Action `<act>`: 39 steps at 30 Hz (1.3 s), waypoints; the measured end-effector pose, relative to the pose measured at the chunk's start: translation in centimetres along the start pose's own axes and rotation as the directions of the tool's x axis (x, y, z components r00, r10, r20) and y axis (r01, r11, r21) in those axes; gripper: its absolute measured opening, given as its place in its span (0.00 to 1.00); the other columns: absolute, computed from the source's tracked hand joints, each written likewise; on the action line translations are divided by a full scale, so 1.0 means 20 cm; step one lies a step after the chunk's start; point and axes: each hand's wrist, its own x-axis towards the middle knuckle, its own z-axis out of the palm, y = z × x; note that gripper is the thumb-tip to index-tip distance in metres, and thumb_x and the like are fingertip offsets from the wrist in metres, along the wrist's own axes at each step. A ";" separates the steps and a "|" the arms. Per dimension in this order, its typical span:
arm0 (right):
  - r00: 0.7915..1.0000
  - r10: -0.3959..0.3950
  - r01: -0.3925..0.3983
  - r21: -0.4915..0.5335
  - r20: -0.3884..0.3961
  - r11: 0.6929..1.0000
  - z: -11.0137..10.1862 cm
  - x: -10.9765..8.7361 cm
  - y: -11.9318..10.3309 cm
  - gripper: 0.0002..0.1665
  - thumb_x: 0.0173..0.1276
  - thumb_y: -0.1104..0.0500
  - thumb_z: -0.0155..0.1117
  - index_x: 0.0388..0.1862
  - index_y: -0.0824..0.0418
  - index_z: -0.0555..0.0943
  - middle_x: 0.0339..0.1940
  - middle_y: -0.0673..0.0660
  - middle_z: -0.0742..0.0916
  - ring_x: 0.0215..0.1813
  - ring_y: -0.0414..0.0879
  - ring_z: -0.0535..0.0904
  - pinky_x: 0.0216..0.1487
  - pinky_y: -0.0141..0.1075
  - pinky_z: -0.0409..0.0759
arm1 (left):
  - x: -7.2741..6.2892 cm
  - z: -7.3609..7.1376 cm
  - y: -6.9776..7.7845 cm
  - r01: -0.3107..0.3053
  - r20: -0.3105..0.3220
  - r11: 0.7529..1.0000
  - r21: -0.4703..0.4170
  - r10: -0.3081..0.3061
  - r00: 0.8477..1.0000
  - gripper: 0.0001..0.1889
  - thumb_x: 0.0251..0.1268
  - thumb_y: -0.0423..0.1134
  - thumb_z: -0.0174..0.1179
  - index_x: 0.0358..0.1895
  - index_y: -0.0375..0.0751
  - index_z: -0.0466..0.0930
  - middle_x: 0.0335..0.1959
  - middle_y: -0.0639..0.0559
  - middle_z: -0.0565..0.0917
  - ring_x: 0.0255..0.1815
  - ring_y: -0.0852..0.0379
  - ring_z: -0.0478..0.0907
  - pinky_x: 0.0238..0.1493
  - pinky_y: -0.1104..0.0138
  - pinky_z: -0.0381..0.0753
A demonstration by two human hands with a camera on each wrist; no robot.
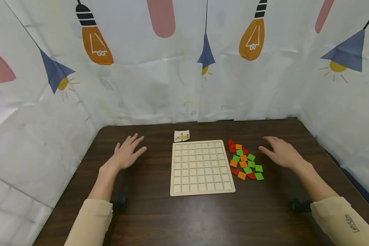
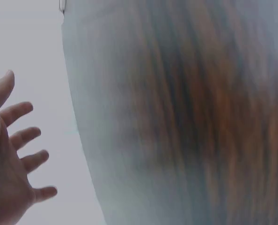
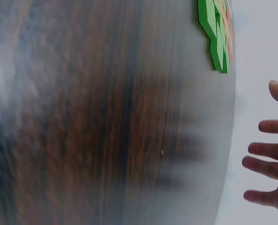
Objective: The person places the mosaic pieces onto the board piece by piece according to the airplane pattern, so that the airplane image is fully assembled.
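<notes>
A pale wooden grid board (image 1: 202, 168) with bare square cells lies mid-table in the head view. Right of it lies a loose cluster of flat pieces: orange squares (image 1: 241, 175), green squares (image 1: 259, 176) and red pieces (image 1: 251, 176) with a curved side. My left hand (image 1: 126, 153), fingers spread, is left of the board and holds nothing. My right hand (image 1: 281, 152), its fingers extended, is to the right of the pieces, apart from them. In the right wrist view green pieces (image 3: 217, 44) show at the top, away from the fingers.
A small printed card (image 1: 181, 136) with a coloured pattern on a grid lies behind the board's far left corner. The dark wooden table (image 1: 200, 218) ends at a hanging fabric (image 1: 147, 92) printed with lamps and bulbs. Dark bands (image 1: 300, 205) circle both wrists.
</notes>
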 end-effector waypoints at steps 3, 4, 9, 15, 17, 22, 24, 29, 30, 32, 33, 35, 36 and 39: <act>1.000 -0.019 0.020 0.050 -0.024 0.999 0.01 0.00 -0.03 0.40 0.82 0.40 0.52 0.74 0.73 0.68 0.72 0.77 0.70 0.70 0.75 0.65 0.66 0.70 0.64 | 0.01 0.03 0.03 -0.049 0.010 0.995 -0.085 0.050 0.999 0.36 0.83 0.57 0.46 0.82 0.37 0.55 0.82 0.31 0.49 0.80 0.26 0.44 0.65 0.22 0.40; 0.999 -0.028 0.030 0.066 -0.031 0.997 0.01 0.00 -0.04 0.39 0.82 0.42 0.52 0.73 0.73 0.69 0.71 0.77 0.71 0.70 0.75 0.66 0.65 0.69 0.65 | 0.01 0.04 0.04 -0.063 0.013 0.992 -0.112 0.065 0.998 0.36 0.83 0.57 0.47 0.81 0.37 0.56 0.81 0.31 0.50 0.79 0.26 0.46 0.65 0.22 0.42; 0.996 -0.064 0.070 0.109 -0.057 0.992 0.01 0.01 -0.08 0.33 0.82 0.47 0.56 0.69 0.73 0.73 0.66 0.75 0.77 0.67 0.73 0.71 0.64 0.68 0.68 | 0.01 0.09 0.08 -0.117 0.014 0.970 -0.212 0.122 0.992 0.35 0.82 0.55 0.51 0.81 0.38 0.59 0.81 0.32 0.54 0.79 0.30 0.50 0.70 0.30 0.51; 0.992 -0.102 0.112 0.134 -0.079 0.985 0.03 0.01 -0.11 0.27 0.80 0.52 0.61 0.65 0.72 0.77 0.61 0.72 0.82 0.62 0.70 0.76 0.60 0.66 0.73 | 0.01 0.12 0.13 -0.164 0.014 0.956 -0.243 0.173 0.985 0.35 0.81 0.55 0.52 0.80 0.38 0.60 0.80 0.34 0.56 0.80 0.33 0.52 0.73 0.36 0.55; 0.990 -0.115 0.125 0.140 -0.079 0.982 0.04 0.01 -0.12 0.25 0.78 0.54 0.63 0.63 0.72 0.79 0.58 0.70 0.83 0.58 0.67 0.79 0.57 0.63 0.76 | 0.01 0.13 0.15 -0.172 0.025 0.954 -0.246 0.184 0.983 0.34 0.81 0.52 0.54 0.80 0.37 0.61 0.80 0.33 0.57 0.80 0.33 0.52 0.73 0.36 0.55; 0.988 -0.137 0.147 0.150 -0.073 0.978 0.06 0.01 -0.15 0.21 0.75 0.57 0.67 0.58 0.71 0.81 0.51 0.66 0.86 0.49 0.59 0.83 0.49 0.57 0.82 | 0.01 0.16 0.20 -0.187 0.060 0.950 -0.250 0.208 0.976 0.32 0.80 0.47 0.56 0.79 0.37 0.62 0.80 0.33 0.57 0.80 0.33 0.52 0.73 0.36 0.56; 0.987 -0.142 0.152 0.158 -0.071 0.976 0.07 0.01 -0.16 0.20 0.74 0.58 0.67 0.57 0.71 0.82 0.49 0.65 0.87 0.47 0.58 0.84 0.48 0.56 0.83 | 0.01 0.17 0.21 -0.194 0.071 0.950 -0.245 0.217 0.974 0.32 0.80 0.47 0.57 0.79 0.37 0.62 0.80 0.34 0.57 0.80 0.33 0.53 0.73 0.36 0.56; 0.990 -0.137 0.143 0.179 -0.044 0.974 0.08 0.04 -0.17 0.18 0.73 0.59 0.68 0.56 0.70 0.83 0.47 0.62 0.87 0.43 0.53 0.84 0.45 0.52 0.84 | 0.01 0.19 0.24 -0.203 0.104 0.954 -0.222 0.230 0.968 0.32 0.80 0.49 0.57 0.79 0.38 0.63 0.80 0.36 0.58 0.80 0.34 0.53 0.73 0.37 0.56; 0.990 -0.135 0.140 0.181 -0.038 0.974 0.09 0.04 -0.17 0.18 0.73 0.59 0.68 0.55 0.69 0.83 0.46 0.61 0.87 0.42 0.52 0.83 0.44 0.50 0.84 | 0.01 0.19 0.25 -0.206 0.111 0.954 -0.216 0.234 0.966 0.32 0.80 0.49 0.57 0.79 0.38 0.63 0.80 0.36 0.58 0.80 0.34 0.53 0.73 0.36 0.56; 0.990 -0.138 0.141 0.182 -0.030 0.973 0.10 0.06 -0.17 0.17 0.74 0.59 0.68 0.55 0.69 0.83 0.44 0.59 0.87 0.40 0.50 0.83 0.42 0.48 0.84 | 0.01 0.19 0.26 -0.208 0.128 0.955 -0.210 0.237 0.963 0.33 0.80 0.50 0.57 0.79 0.40 0.63 0.81 0.37 0.57 0.80 0.34 0.53 0.72 0.35 0.56; 0.990 -0.142 0.144 0.184 -0.028 0.972 0.10 0.06 -0.17 0.17 0.74 0.59 0.68 0.55 0.69 0.83 0.44 0.59 0.87 0.40 0.49 0.83 0.41 0.47 0.84 | 0.01 0.19 0.27 -0.208 0.137 0.956 -0.208 0.238 0.961 0.33 0.80 0.51 0.57 0.79 0.40 0.63 0.81 0.37 0.57 0.80 0.34 0.52 0.72 0.34 0.55; 0.988 -0.152 0.155 0.187 -0.030 0.970 0.10 0.06 -0.18 0.16 0.74 0.59 0.68 0.54 0.69 0.83 0.43 0.58 0.87 0.40 0.48 0.83 0.41 0.47 0.83 | 0.00 0.19 0.29 -0.206 0.160 0.958 -0.201 0.239 0.958 0.33 0.79 0.52 0.57 0.80 0.41 0.62 0.82 0.37 0.55 0.80 0.33 0.51 0.70 0.30 0.52; 0.987 -0.159 0.162 0.189 -0.031 0.969 0.11 0.07 -0.18 0.16 0.74 0.59 0.68 0.54 0.69 0.83 0.43 0.58 0.87 0.40 0.48 0.83 0.41 0.47 0.83 | 0.00 0.20 0.30 -0.204 0.173 0.961 -0.188 0.237 0.956 0.34 0.79 0.53 0.56 0.80 0.42 0.62 0.82 0.38 0.55 0.80 0.33 0.51 0.69 0.28 0.51; 0.985 -0.172 0.174 0.195 -0.028 0.965 0.11 0.08 -0.20 0.16 0.74 0.60 0.68 0.54 0.69 0.83 0.42 0.56 0.87 0.40 0.48 0.83 0.41 0.46 0.83 | 0.00 0.21 0.32 -0.203 0.201 0.966 -0.161 0.234 0.951 0.35 0.79 0.54 0.56 0.81 0.43 0.61 0.82 0.39 0.54 0.80 0.33 0.50 0.65 0.24 0.50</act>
